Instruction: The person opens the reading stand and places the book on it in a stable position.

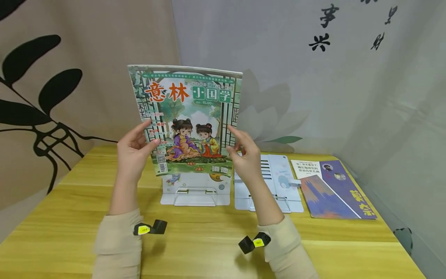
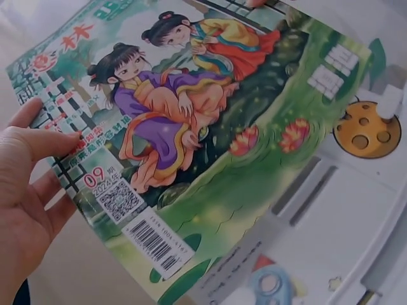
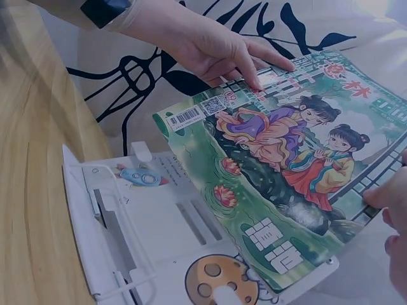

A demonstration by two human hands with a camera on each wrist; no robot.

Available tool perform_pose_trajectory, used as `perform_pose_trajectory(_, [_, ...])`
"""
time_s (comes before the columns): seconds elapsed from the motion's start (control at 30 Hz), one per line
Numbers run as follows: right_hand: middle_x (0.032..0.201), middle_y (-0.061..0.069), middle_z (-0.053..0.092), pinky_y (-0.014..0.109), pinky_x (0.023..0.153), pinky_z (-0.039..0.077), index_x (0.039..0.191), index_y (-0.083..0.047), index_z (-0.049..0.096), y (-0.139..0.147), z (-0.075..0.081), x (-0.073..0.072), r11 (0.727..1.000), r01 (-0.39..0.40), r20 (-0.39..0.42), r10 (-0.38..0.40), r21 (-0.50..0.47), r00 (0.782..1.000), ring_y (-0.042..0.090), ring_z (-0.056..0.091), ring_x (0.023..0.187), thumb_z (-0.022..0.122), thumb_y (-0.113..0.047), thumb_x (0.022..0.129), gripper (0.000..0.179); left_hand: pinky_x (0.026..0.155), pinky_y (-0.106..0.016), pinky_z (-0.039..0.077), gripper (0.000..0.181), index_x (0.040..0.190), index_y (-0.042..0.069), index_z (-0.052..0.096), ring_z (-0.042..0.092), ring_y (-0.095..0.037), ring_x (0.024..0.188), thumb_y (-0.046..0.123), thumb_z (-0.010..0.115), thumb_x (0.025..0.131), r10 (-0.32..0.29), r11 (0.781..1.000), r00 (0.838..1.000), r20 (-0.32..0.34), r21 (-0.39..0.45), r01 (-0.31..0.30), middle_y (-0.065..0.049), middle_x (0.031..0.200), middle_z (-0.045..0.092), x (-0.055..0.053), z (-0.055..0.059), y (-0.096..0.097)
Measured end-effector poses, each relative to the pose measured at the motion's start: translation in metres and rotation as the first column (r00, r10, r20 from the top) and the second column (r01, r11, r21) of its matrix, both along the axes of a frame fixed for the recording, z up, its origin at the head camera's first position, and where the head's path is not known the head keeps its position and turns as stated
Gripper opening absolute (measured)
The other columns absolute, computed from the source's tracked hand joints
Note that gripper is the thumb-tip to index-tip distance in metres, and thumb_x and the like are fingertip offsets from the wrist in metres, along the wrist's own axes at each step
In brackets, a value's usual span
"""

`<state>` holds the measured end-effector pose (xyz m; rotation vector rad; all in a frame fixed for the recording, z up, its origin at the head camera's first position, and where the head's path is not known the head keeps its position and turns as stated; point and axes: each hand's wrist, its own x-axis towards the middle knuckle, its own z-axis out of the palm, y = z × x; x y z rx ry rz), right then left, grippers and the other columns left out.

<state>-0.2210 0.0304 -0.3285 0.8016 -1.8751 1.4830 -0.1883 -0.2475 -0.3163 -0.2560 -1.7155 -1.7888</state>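
Note:
A green magazine [image 1: 191, 128] with two cartoon children on its cover is held upright, its front facing me. My left hand [image 1: 134, 151] pinches its left edge, thumb on the cover; the left wrist view shows that thumb beside the cover's printed text. On the opposite edge, my right hand [image 1: 248, 157] grips the magazine between thumb and fingers. Behind and below the magazine stands a white book stand [image 1: 196, 198] with a wire front support. The right wrist view shows a rocket and a moon printed on this stand [image 3: 184, 219]. The magazine hides much of its back plate.
A second, pale blue-white book stand [image 1: 283, 176] stands to the right, partly behind my right forearm. Beyond it a purple and white magazine [image 1: 334, 193] lies near the right edge of the wooden table [image 1: 87, 193]. A printed curtain [image 1: 296, 77] hangs behind.

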Motion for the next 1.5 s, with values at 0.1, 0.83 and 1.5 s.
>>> perform_pose_trajectory(0.1, [0.107,0.011,0.062,0.024,0.052,0.027,0.127,-0.005,0.062,-0.001,-0.003,-0.002,1.0,0.011,0.037,-0.011,-0.019,0.999,0.025,0.046,0.071,0.07,0.012,0.079,0.051,0.064,-0.016,0.048,0.054,0.123,0.011,0.066,0.059,-0.007,0.081,-0.019,0.067,0.078,0.007,1.0,1.0,-0.008,0.023,-0.006,0.0,0.126,0.062,-0.005,-0.002,0.003])
perform_pose_trajectory(0.83, [0.072,0.018,0.048,0.032,0.053,0.027,0.12,0.001,0.062,0.005,-0.024,-0.013,0.994,0.11,-0.036,-0.11,0.005,0.993,0.033,0.041,0.064,0.074,0.011,0.075,0.048,0.049,-0.014,0.033,0.052,0.122,0.011,0.066,0.03,-0.006,0.052,-0.016,0.068,0.078,0.032,0.999,0.999,-0.01,-0.03,-0.032,0.006,0.072,0.051,-0.02,-0.021,0.012])
perform_pose_trajectory(1.5, [0.088,0.003,0.058,0.027,0.047,0.027,0.128,-0.016,0.062,0.011,-0.047,-0.025,0.975,0.121,0.076,-0.137,0.185,0.988,0.018,0.04,0.063,0.079,0.001,0.075,0.058,0.068,-0.016,0.049,0.055,0.134,0.004,0.054,0.052,-0.01,0.081,-0.012,0.066,0.082,0.052,0.975,0.987,0.154,-0.223,-0.017,-0.014,0.125,0.057,-0.012,-0.025,0.011])
